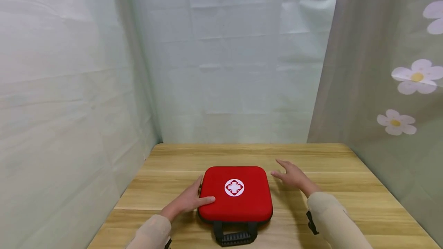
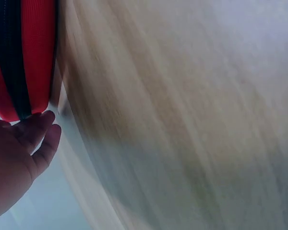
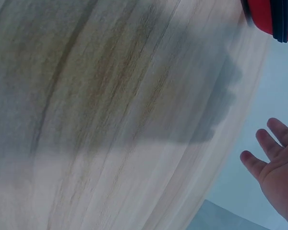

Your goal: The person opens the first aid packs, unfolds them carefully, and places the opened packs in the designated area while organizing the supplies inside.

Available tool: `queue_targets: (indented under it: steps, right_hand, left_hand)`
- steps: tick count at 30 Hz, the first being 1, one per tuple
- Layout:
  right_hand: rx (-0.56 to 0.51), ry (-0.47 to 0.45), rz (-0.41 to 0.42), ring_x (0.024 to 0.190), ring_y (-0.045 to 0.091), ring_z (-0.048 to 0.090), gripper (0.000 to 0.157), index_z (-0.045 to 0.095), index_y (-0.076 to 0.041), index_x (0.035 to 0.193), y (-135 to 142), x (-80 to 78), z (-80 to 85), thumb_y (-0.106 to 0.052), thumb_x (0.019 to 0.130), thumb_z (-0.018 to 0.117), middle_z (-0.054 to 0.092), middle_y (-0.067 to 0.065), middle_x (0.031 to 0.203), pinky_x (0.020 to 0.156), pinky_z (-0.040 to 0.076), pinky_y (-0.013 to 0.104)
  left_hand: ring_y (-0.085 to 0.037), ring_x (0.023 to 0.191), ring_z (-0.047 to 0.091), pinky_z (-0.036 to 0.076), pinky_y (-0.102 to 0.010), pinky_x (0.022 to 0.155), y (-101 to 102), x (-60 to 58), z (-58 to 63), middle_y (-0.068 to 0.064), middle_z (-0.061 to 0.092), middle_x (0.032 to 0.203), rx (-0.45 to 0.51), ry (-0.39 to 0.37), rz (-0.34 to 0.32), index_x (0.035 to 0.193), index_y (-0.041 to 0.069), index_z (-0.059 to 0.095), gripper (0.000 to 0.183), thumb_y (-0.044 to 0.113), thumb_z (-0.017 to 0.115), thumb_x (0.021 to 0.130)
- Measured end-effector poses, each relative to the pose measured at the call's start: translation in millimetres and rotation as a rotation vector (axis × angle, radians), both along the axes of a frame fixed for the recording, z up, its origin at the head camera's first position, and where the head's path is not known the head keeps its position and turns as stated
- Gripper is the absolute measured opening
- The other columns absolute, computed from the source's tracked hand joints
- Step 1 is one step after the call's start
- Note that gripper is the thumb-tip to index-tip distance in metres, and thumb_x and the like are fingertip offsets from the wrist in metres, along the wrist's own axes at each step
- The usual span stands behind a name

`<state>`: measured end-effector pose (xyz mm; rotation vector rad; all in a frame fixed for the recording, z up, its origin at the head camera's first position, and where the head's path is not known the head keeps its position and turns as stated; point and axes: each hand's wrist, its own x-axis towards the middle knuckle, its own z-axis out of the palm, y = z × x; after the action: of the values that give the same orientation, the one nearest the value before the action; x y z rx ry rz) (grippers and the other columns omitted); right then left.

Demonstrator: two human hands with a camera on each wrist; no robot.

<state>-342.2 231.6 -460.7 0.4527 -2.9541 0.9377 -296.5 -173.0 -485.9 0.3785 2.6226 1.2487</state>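
The handling looks about half made, judging by how things lie: the red case (image 1: 249, 199) has 1 side held and the other free. It appears to lie flat on the table, slightly left of the middle and nearer the front edge than the back edge. The left grip (image 1: 189, 199) holds its left side, thumb on the lid and fingers against the side, near the black zip band (image 2: 9, 57). The right grip (image 1: 292, 176) is released, its fingers spread, just beside the case's far right corner and apart from it. The case is closed, with nothing taken out that shows; whether the hold is being made or let go cannot be told. The black handle (image 1: 237, 238) points to the front edge, and the white emblem (image 1: 234, 187) faces up.

The table (image 1: 166, 160) is wood-grained, with rounded back corners; its front edge falls outside the head view. Pale hangings (image 1: 235, 68) rise past its back, left and right edges, creased as if from folding. Beyond the right edge, 3 flower prints (image 1: 417, 77) show, the top 1 cut off. The sleeves (image 1: 328, 214) are light.
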Motion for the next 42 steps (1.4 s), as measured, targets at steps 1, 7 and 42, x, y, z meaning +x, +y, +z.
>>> queue_targets:
  steps: [1, 7, 42]
  right_hand:
    - [-0.010, -0.005, 0.000, 0.136, 0.050, 0.035, 0.072, 0.039, 0.003, 0.149, 0.3, -1.0, -0.3, -0.041, 0.097, 0.062, 0.041, 0.029, 0.148, 0.107, 0.031, 0.064]
    - [-0.043, -0.052, -0.003, 0.131, 0.049, 0.042, 0.064, 0.044, 0.002, 0.146, 1.5, -8.7, -5.8, -0.036, 0.099, 0.062, 0.045, 0.027, 0.146, 0.104, 0.037, 0.061]
    - [-0.223, -0.165, 0.091, 0.122, 0.039, 0.054, 0.042, 0.059, 0.002, 0.135, -11.4, -47.9, -21.7, -0.015, 0.096, 0.066, 0.060, 0.020, 0.131, 0.101, 0.043, 0.054]
  left_hand:
    - [-0.033, 0.128, 0.046, 0.035, -0.060, 0.106, 0.2, -0.1, 0.1, -0.016, 0.047, 0.144, 0.011, 0.002, -0.014, 0.157, 0.001, 0.018, 0.107, 0.053, 0.076, 0.082]
    - [-0.025, 0.121, 0.049, 0.039, -0.057, 0.103, -2.6, -0.9, -1.3, -0.006, 0.050, 0.139, 0.033, 0.017, -0.061, 0.158, 0.015, 0.021, 0.099, 0.050, 0.075, 0.083]
    - [-0.022, 0.115, 0.050, 0.033, -0.060, 0.106, -5.4, 1.8, -1.3, -0.003, 0.055, 0.126, 0.082, -0.055, -0.118, 0.158, 0.009, 0.018, 0.094, 0.046, 0.070, 0.089]
